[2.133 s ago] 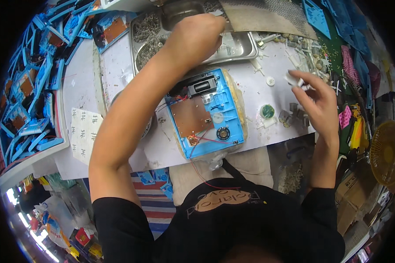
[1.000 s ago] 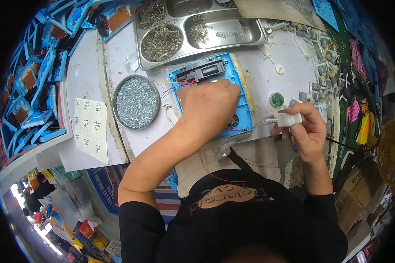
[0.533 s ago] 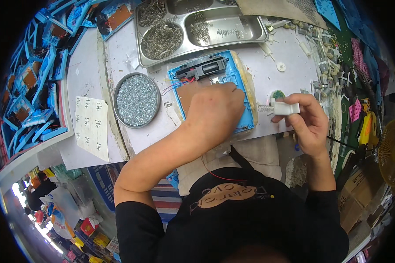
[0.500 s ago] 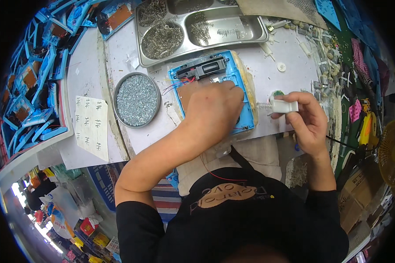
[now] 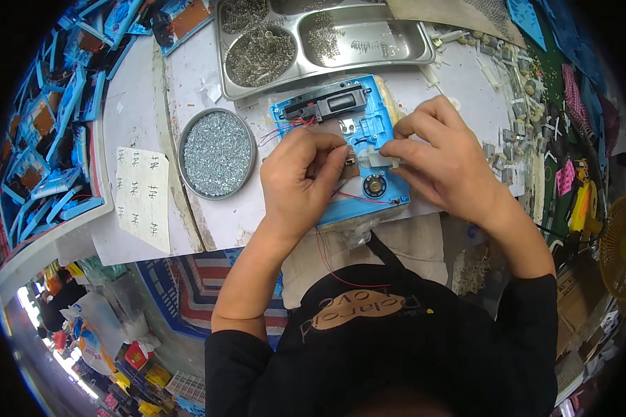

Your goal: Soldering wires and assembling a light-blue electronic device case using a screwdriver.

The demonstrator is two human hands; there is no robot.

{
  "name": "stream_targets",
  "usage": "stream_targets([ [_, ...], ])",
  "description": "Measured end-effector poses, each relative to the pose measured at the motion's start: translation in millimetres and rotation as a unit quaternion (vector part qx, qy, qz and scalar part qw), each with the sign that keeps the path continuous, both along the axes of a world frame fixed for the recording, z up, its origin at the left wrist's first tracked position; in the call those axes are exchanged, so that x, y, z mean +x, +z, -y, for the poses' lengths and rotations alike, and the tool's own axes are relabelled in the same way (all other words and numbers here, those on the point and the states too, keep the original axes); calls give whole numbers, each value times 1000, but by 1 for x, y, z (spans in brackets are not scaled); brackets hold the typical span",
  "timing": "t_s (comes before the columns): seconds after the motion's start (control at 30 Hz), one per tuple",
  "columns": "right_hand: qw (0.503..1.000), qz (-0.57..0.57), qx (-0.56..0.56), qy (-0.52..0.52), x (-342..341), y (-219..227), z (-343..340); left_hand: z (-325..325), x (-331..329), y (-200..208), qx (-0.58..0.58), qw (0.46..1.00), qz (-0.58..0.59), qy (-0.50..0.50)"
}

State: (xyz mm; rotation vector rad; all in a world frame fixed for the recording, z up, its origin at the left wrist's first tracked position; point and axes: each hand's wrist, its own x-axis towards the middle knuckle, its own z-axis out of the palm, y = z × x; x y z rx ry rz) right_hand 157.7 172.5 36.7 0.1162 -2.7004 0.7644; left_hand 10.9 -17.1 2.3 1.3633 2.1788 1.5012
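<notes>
Bright, even light floods the white tabletop (image 5: 222, 224), glare flashing off the stainless-steel tray (image 5: 377, 26)! Soft shade gathers beneath the left hand (image 5: 295, 177) and right hand (image 5: 452, 163); the black T-shirt (image 5: 410, 361) swallows detail, lights (image 5: 67, 367) blow out lower left, and the fisheye rim bends into blackness.

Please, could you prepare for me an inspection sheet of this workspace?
Surface: white table, with dark specks.
Work things: blue casing, open, inner parts showing; white piece at it.
Clutter: loose small parts at right; steel tray beyond the casing, grey bowl to its left.
Hands: left hand over the casing, its grasp unclear; right hand pinches the white piece.
Cables: thin red wires at the casing.
Surroundings: piled casings at left; yellow fan at right.
</notes>
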Motion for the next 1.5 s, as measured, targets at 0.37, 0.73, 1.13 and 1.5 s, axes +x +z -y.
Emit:
stream_targets([
  [0.37,980,-11,-198,31,-2,-52,-11,-2,1,-9,40,999,0,3],
  [0.73,999,34,21,21,2,-14,-1,-2,3,-10,25,1000,-7,4],
  [1.13,808,296,215,-462,83,-7,-148,-3,6,-7,24,1000,-13,-9],
  [1.5,957,41,37,-284,48,17,-74,-24,17,29,-24,997,57,-50],
])
